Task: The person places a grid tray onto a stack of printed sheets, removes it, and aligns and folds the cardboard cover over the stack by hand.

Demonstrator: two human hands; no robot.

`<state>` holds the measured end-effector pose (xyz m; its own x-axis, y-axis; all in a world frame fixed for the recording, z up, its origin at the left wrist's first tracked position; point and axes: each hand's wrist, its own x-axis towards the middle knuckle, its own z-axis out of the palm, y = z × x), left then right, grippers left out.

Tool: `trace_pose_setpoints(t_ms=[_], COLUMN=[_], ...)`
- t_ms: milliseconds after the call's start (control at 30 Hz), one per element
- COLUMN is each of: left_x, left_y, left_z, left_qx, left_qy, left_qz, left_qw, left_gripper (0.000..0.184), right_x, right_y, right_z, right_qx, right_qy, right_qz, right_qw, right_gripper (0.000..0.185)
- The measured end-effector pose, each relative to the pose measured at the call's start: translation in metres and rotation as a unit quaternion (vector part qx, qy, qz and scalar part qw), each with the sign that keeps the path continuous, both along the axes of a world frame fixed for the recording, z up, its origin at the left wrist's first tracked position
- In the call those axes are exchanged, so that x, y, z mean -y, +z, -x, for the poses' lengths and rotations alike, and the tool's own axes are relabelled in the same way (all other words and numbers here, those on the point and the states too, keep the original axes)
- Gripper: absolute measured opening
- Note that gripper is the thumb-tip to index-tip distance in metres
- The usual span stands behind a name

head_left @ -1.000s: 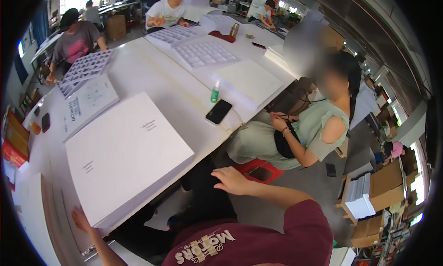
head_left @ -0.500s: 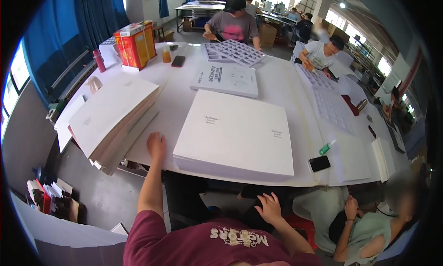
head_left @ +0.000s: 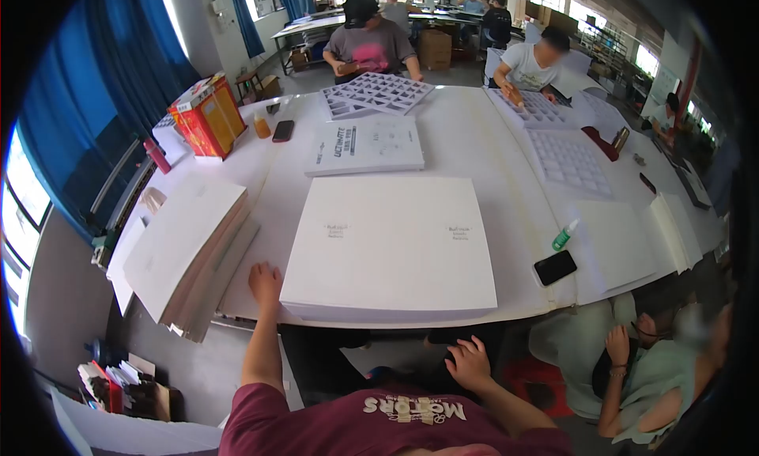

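My left hand (head_left: 265, 282) rests on the table edge with its fingers out, holding nothing. It lies just left of a thick stack of large white printed sheets (head_left: 387, 258), which has small dark text on top. Over my lap is my right hand (head_left: 468, 363), below the table edge, its fingers apart and nothing in them. Behind the sheets lies a flat white printed block (head_left: 365, 145) marked "ULTIMATE". To the left leans a tall, fanned pile of white boards (head_left: 186, 246).
White gridded trays (head_left: 375, 94) lie at the far side, before a person in a cap. Another person works over more trays (head_left: 534, 108) at right. A black phone (head_left: 555, 268) and green bottle (head_left: 564, 236) lie right. A red-yellow box (head_left: 208, 117) stands left. Someone sits close right.
My view has shifted, so the table things appear lower and the far room shows more. Both my hands stay in about the same places. The person at far right has tilted their head.
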<state>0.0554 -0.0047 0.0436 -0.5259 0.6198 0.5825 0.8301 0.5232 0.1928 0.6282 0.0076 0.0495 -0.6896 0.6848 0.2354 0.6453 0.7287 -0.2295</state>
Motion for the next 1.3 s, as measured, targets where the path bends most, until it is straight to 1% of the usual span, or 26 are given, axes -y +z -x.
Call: trace_pose_setpoints(t_ms=[133,233,333,433,500,567,600,633,700,767,833,900,967,1000,1100,1133,1167,1200,1233,1267,1300], left_x=[-0.003,-0.005,-0.003,0.011,0.027,0.040,0.041,0.053,0.092,0.124,0.154,0.170,0.175,0.172,0.159,0.159,0.157,0.154,0.149,0.145,0.137], left_y=[-0.006,0.001,-0.005,-0.023,-0.023,-0.014,-0.038,-0.043,-0.027,-0.006,-0.004,-0.008,0.004,0.001,-0.005,-0.004,0.016,0.022,0.018,0.038,0.049], left_z=[0.009,0.005,0.006,0.034,0.021,0.001,0.010,0.000,-0.050,-0.117,-0.169,-0.208,-0.226,-0.227,-0.202,-0.198,-0.192,-0.176,-0.156,-0.148,-0.135], left_qx=[-0.010,0.035,0.042,0.117,0.167,0.292,0.301,0.296,0.191,0.117,0.107,0.169,0.035,0.036,0.251,0.234,0.261,0.294,0.297,0.336,0.343], left_qy=[-0.017,0.006,0.037,0.012,0.001,-0.022,-0.021,-0.016,-0.039,-0.089,-0.278,-0.379,-0.456,-0.463,-0.466,-0.427,-0.380,-0.304,-0.281,-0.238,-0.229], left_qz=[-0.006,0.030,0.000,-0.057,-0.175,-0.208,-0.246,-0.247,-0.162,-0.053,0.036,0.119,0.255,0.227,0.156,0.064,0.055,0.054,-0.004,-0.032,-0.077], left_qw=[1.000,0.999,0.998,0.991,0.970,0.933,0.921,0.923,0.967,0.988,0.954,0.902,0.852,0.856,0.834,0.871,0.885,0.904,0.913,0.911,0.908], left_gripper=[0.029,0.030,0.031,0.034,0.038,0.039,0.039,0.035,0.031,0.029,0.034,0.036,0.035,0.032,0.027,0.018,0.011,0.006,0.006,0.010,0.013], right_x=[-0.004,-0.004,-0.002,-0.002,0.001,0.006,0.011,0.018,0.037,0.054,0.070,0.075,0.074,0.071,0.054,0.046,0.038,0.028,0.019,0.011,0.002], right_y=[0.003,-0.001,-0.003,-0.004,-0.004,-0.002,-0.004,-0.007,-0.015,-0.017,-0.015,-0.016,-0.013,-0.008,0.018,0.032,0.043,0.044,0.046,0.041,0.036], right_z=[0.001,-0.003,-0.006,-0.003,-0.005,-0.007,-0.007,-0.008,-0.010,-0.014,-0.016,-0.017,-0.014,-0.013,-0.016,-0.020,-0.024,-0.026,-0.026,-0.028,-0.029], right_qx=[-0.012,-0.021,-0.022,-0.016,-0.011,-0.013,-0.024,-0.034,-0.054,-0.064,-0.064,-0.098,-0.116,-0.128,-0.131,-0.120,-0.140,-0.167,-0.180,-0.188,-0.186], right_qy=[0.006,0.006,0.010,0.018,0.015,0.027,0.026,0.029,0.036,0.042,0.046,0.040,0.037,0.041,0.022,0.005,-0.022,-0.055,-0.100,-0.120,-0.130], right_qz=[0.004,0.005,0.008,0.001,-0.002,-0.037,-0.031,-0.027,-0.023,-0.025,-0.030,-0.030,-0.015,-0.012,-0.063,-0.066,-0.091,-0.083,-0.066,-0.064,-0.079], right_qw=[1.000,1.000,1.000,1.000,1.000,0.999,0.999,0.999,0.998,0.997,0.996,0.994,0.992,0.991,0.989,0.991,0.986,0.981,0.976,0.973,0.971], right_gripper=[0.031,0.029,0.029,0.029,0.030,0.033,0.033,0.034,0.035,0.035,0.036,0.034,0.033,0.031,0.030,0.029,0.028,0.028,0.026,0.026,0.027])
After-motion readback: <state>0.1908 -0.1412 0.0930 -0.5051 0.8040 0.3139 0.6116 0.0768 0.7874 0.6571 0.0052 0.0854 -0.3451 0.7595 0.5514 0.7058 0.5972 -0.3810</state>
